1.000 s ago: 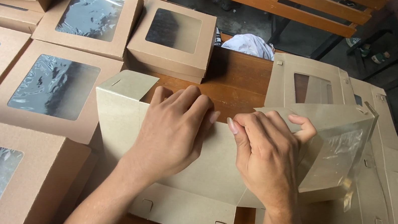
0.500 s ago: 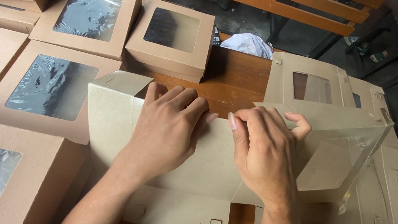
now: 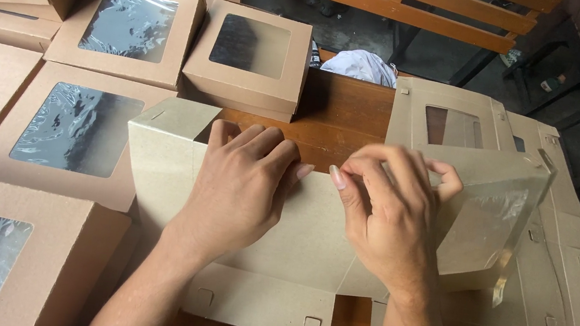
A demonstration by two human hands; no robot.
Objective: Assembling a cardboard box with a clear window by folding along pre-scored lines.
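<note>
Hands are both working one unfolded cardboard box blank (image 3: 310, 239) that is lying at the near edge of the wooden table (image 3: 344, 114). Your left hand (image 3: 239, 183) is lying open, palm down, fingers spread, pressing the blank flat and gripping nothing. Your right hand (image 3: 387, 212) is sitting just beside it, fingers curled, pinching the blank's top edge between thumb and fingertips. The blank's lid panel with the clear window (image 3: 486, 216) is tilting up on the right, touching that hand. Finished windowed boxes (image 3: 129, 29) are crowding the table's left side. A stack of flat blanks (image 3: 562, 292) is lying along the right edge, under the lid panel.
</note>
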